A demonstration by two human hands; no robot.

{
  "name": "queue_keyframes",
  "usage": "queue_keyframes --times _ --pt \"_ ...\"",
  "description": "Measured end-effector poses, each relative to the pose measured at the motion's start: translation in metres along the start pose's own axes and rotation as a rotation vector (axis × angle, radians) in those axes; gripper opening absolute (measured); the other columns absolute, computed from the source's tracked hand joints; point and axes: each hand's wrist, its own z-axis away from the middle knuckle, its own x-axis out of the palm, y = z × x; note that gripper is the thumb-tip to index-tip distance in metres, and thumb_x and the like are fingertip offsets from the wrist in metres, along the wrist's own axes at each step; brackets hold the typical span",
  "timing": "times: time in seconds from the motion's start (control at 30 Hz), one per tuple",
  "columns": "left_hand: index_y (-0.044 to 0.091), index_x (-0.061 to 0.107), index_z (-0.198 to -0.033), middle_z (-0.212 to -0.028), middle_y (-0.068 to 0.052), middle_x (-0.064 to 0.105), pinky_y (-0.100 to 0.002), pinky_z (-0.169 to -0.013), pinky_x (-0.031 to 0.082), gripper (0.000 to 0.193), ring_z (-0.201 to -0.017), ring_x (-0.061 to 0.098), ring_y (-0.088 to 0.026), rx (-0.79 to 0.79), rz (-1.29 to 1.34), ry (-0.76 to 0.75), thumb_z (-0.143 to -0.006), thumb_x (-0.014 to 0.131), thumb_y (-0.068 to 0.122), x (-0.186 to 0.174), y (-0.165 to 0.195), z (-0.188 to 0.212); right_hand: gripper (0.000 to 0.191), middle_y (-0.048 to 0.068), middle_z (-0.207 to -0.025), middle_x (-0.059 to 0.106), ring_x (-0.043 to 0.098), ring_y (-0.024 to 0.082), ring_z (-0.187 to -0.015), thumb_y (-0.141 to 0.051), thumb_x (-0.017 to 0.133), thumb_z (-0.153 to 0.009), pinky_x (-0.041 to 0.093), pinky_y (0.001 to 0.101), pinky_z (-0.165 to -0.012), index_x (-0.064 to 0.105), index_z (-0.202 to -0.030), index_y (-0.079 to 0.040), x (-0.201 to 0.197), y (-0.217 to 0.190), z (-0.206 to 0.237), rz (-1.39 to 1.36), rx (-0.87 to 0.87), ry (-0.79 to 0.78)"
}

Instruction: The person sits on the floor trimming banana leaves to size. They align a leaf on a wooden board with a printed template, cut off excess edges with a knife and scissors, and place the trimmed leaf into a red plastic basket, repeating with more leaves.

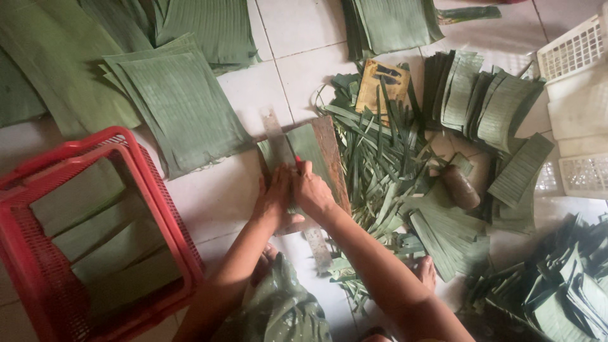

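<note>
My left hand point(273, 197) presses down on a long metal ruler point(277, 140) that lies over a stack of green leaf pieces point(308, 144) on a wooden board point(330, 152). Right beside it, my right hand point(312, 189) grips a small cutter with a red handle point(297, 163) against the ruler's edge. The two hands touch each other. The ruler's near end point(318, 248) sticks out below my wrists.
A red plastic basket point(161, 209) with cut leaf strips stands at the left. Stacks of banana leaf point(180, 104) lie above it. Trimmings point(380, 164) and cut pieces point(487, 101) pile up to the right, with white crates point(573, 50) at the far right. My foot point(426, 271) rests on the tiles.
</note>
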Motion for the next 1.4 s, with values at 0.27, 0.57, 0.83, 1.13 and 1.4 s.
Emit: queue_keyframes --times 0.27,0.57,0.83,1.13,1.4 --pt "0.005 0.007 -0.161 -0.17 -0.017 0.008 -0.059 -0.125 0.013 0.135 -0.157 0.008 -0.033 -0.012 0.004 -0.004 -0.066 0.089 0.054 0.002 -0.002 -0.001 0.037 0.036 -0.093 0.069 0.067 0.056 -0.09 -0.038 0.04 -0.106 0.053 0.0619 -0.077 0.038 -0.118 -0.003 -0.003 -0.008 -0.006 -0.006 -0.015 0.008" --pt "0.003 0.004 -0.161 -0.169 -0.016 0.007 -0.058 -0.126 0.009 0.132 -0.158 0.004 -0.033 -0.031 -0.076 -0.065 -0.071 0.086 0.055 0.008 -0.002 -0.007 0.037 0.038 -0.106 0.063 0.067 0.056 -0.087 -0.031 0.04 -0.104 0.055 0.061 -0.071 0.038 -0.124 0.0 0.007 0.006 -0.036 0.056 -0.228 0.004" --pt "0.004 0.005 -0.161 -0.17 -0.016 0.009 -0.062 -0.123 0.013 0.135 -0.157 0.007 -0.032 -0.016 -0.141 -0.027 -0.069 0.085 0.06 0.002 0.001 -0.001 0.046 0.038 -0.105 0.067 0.066 0.055 -0.099 -0.037 0.048 -0.101 0.055 0.0578 -0.085 0.039 -0.12 0.003 0.011 -0.003 -0.044 0.012 -0.016 -0.047" --pt "0.008 0.018 -0.16 -0.171 -0.011 0.013 -0.066 -0.121 0.009 0.117 -0.157 0.013 -0.025 -0.023 -0.309 0.151 -0.072 0.084 0.05 0.021 -0.005 -0.014 0.043 0.035 -0.091 0.072 0.072 0.051 -0.095 -0.027 0.048 -0.096 0.055 0.0559 -0.085 0.041 -0.127 0.004 0.007 0.036 0.025 -0.074 0.013 -0.134" --pt "0.007 0.024 -0.158 -0.17 -0.009 0.016 -0.065 -0.121 0.004 0.115 -0.156 0.018 -0.024 -0.061 -0.22 0.157 -0.067 0.09 0.031 0.014 0.002 0.0 0.035 0.039 -0.089 0.065 0.065 0.057 -0.083 -0.019 0.047 -0.098 0.05 0.0635 -0.081 0.042 -0.123 0.005 0.018 0.073 0.097 0.074 -0.22 0.035"
